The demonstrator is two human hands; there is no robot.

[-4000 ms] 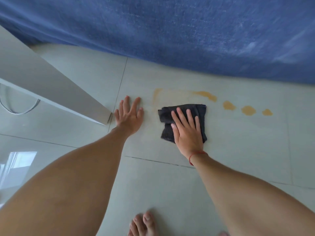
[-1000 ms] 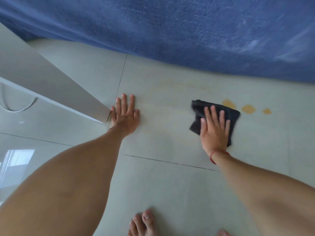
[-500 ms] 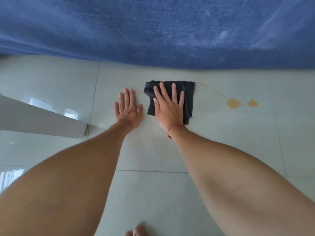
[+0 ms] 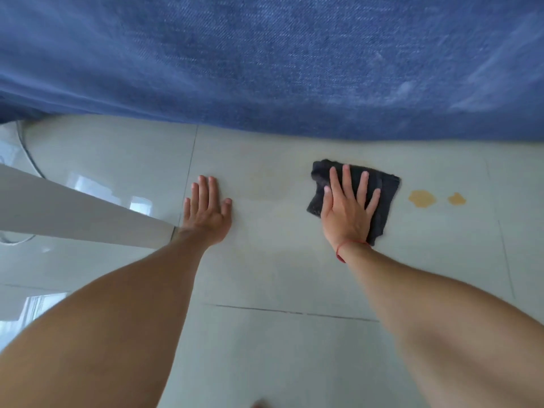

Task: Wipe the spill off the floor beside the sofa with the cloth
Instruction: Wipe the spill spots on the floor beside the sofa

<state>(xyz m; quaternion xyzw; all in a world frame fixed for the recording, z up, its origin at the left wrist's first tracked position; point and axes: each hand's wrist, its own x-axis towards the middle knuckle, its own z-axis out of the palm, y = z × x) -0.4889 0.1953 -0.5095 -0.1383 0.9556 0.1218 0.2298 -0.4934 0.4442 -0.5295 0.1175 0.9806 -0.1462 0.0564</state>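
Head cam is looking straight down at a pale tiled floor [image 4: 265, 363], with the blue sofa [image 4: 279, 60] filling the whole far side of the shot. The right hand [image 4: 348, 213] is flat on a dark grey cloth [image 4: 382, 198], fingers spread wide, palm pressing it onto the tile rather than gripping it. So it's not clenched around anything, just an open hand pinning the cloth down. The cloth sits close to the sofa's bottom edge, a bit crumpled at its far left corner, and it sticks out past the hand on the right and near side. There's a thin red string [image 4: 343, 250] around that wrist.

Just to the right of the cloth, apart from it, are two orange-brown spill spots [image 4: 422, 198] on the tile, the bigger one nearer the cloth and a smaller one beyond it. Between the two hands the tile shows a faint yellowish smear [image 4: 265, 195], pretty hard to make out.

The left hand [image 4: 207, 214] is planted flat on bare floor, fingers together and holding nothing, right next to a grout line. A white panel [image 4: 73, 213] of some furniture angles in from the left edge, its corner ending just beside the left wrist. Both forearms are bare and take up most of the near part of the frame.
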